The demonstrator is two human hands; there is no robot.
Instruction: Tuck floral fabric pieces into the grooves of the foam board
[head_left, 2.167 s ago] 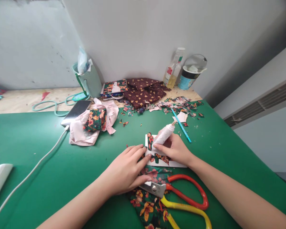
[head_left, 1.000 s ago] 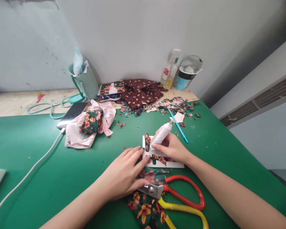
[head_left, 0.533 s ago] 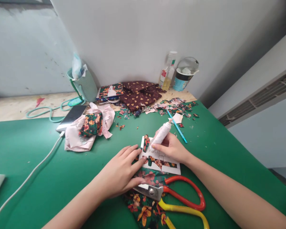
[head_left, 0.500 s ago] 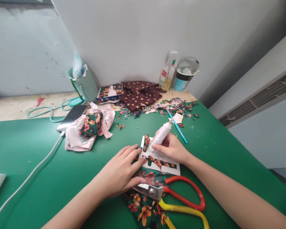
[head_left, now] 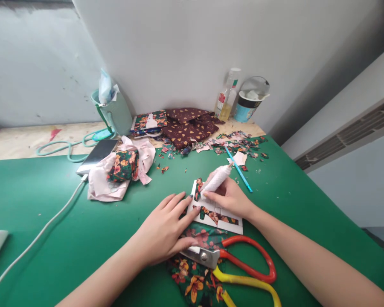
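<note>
My right hand (head_left: 235, 198) is closed around a thick white-wrapped stick tool (head_left: 218, 179), with a thin brown end poking out of its top. Its lower end points down at a white card (head_left: 225, 228), though the tip itself is hidden. Floral fabric pieces (head_left: 220, 217) lie on the card. My left hand (head_left: 169, 224) rests flat with its fingers spread, fingertips on the card's left edge. Under its thumb are the blades of scissors (head_left: 205, 256) with one red and one yellow handle. Dark floral fabric (head_left: 193, 281) lies beneath the scissors.
On the green table (head_left: 67, 234) sit a pink cloth bundle (head_left: 105, 187), a phone (head_left: 99, 155) with a white cable, and a blue pencil-like stick (head_left: 240, 170). Behind are fabric scraps (head_left: 237, 143), brown cloth (head_left: 190, 125), a bottle (head_left: 225, 100), a cup (head_left: 246, 106) and a green holder (head_left: 117, 115).
The white-wrapped tool leans over more, and its lower end has shifted slightly up and left on the card. My left hand keeps its place, and the whole view has shifted slightly.
</note>
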